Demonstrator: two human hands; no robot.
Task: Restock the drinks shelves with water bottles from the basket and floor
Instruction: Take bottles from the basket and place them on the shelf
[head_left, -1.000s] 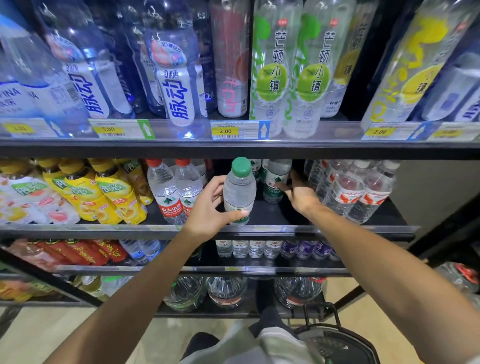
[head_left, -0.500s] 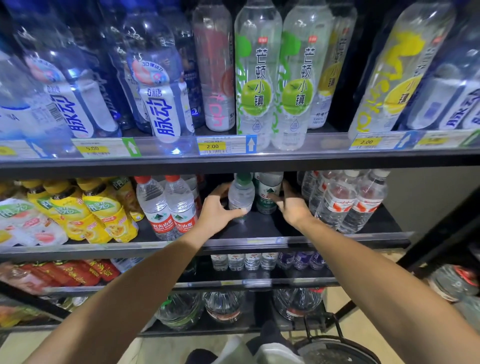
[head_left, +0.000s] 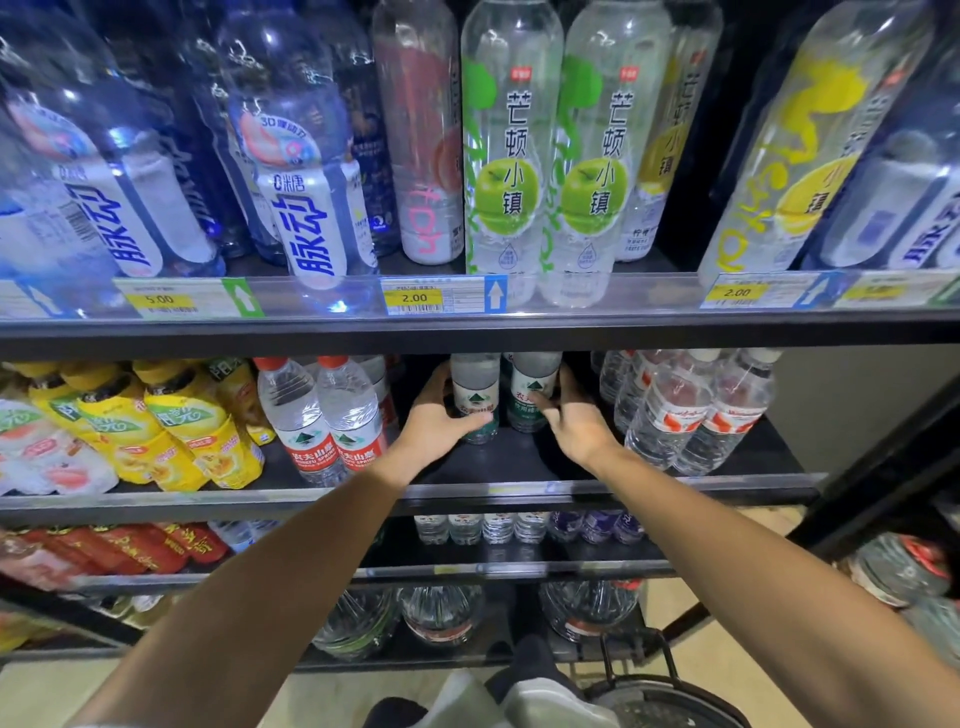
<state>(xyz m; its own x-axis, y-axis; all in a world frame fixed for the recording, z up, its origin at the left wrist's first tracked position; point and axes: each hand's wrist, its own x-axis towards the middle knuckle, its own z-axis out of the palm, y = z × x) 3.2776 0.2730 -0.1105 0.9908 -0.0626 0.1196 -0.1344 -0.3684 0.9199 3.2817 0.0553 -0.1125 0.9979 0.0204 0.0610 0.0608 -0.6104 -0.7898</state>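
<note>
Green-label water bottle (head_left: 474, 402) — left hand (head_left: 434, 421) grips | right hand (head_left: 574, 415) fingers — second bottle (head_left: 530, 395)

Caps of the two green-label water bottles (head_left: 474, 400): hidden behind the upper shelf edge (head_left: 467, 332). Left hand (head_left: 434, 415): fingers out of sight behind the left bottle. Tall bottles on the top shelf (head_left: 511, 130): necks cut off by the frame's top. Basket (head_left: 670, 701): cut by the bottom edge, contents unclear. Small bottles two shelves down (head_left: 483, 527): labels too small to read
</note>
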